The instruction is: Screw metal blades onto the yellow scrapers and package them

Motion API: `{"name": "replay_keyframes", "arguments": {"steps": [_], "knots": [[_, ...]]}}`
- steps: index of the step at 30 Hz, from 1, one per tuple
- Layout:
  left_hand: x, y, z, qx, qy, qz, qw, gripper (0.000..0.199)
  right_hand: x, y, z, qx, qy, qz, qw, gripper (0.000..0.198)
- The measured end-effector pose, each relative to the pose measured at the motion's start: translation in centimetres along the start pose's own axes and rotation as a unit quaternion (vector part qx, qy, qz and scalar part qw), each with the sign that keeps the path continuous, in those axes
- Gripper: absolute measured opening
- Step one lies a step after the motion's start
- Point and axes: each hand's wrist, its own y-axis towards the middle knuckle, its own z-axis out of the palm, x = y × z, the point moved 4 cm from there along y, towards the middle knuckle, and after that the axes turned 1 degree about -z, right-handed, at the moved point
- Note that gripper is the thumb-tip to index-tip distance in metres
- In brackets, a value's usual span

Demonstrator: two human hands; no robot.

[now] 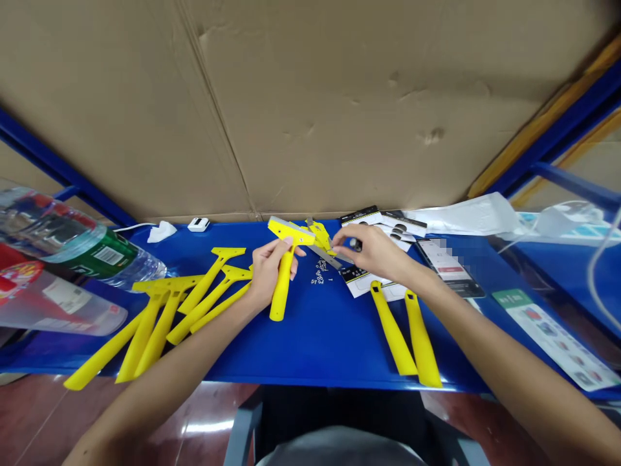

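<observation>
My left hand is closed around the neck of a yellow scraper, whose handle points down toward me. A grey strip runs along its wide head. To its right, my right hand is closed on a small dark-ended tool; its kind is not clear. Between the hands lie yellow scraper heads and a grey metal strip. Just in front of them, small metal screws are scattered. Two loose yellow handles lie below my right forearm. Several T-shaped yellow scrapers are piled at left.
A large water bottle and a clear plastic jug stand at the left of the blue table. Printed cards, a phone and a leaflet lie at right. Cardboard walls the back.
</observation>
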Motion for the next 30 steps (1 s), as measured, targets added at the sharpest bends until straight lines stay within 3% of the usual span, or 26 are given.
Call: {"name": "replay_keyframes", "arguments": {"steps": [4, 7, 22, 27, 30], "knots": [[-1.6, 0.2, -0.8, -0.022, -0.012, 0.041, 0.999, 0.036, 0.8, -0.8, 2.9, 0.126, -0.100, -0.059, 0.985, 0.016], [-1.8, 0.3, -1.1, -0.017, -0.015, 0.045, 0.999, 0.035, 1.4, -1.0, 4.4, 0.160, -0.127, -0.081, 0.976, 0.019], [-1.8, -0.3, -0.6, 0.008, -0.007, 0.026, 1.000, 0.036, 1.4, -1.4, 4.8, 0.207, -0.122, -0.033, 0.970, 0.012], [-1.3, -0.2, -0.6, 0.020, -0.002, 0.019, 1.000, 0.036, 1.3, -1.8, 4.8, 0.188, -0.125, -0.032, 0.974, 0.014], [-0.8, -0.2, -0.5, 0.021, -0.008, 0.002, 1.000, 0.035, 1.3, -1.8, 3.9, 0.142, -0.110, -0.031, 0.983, 0.015]]}}
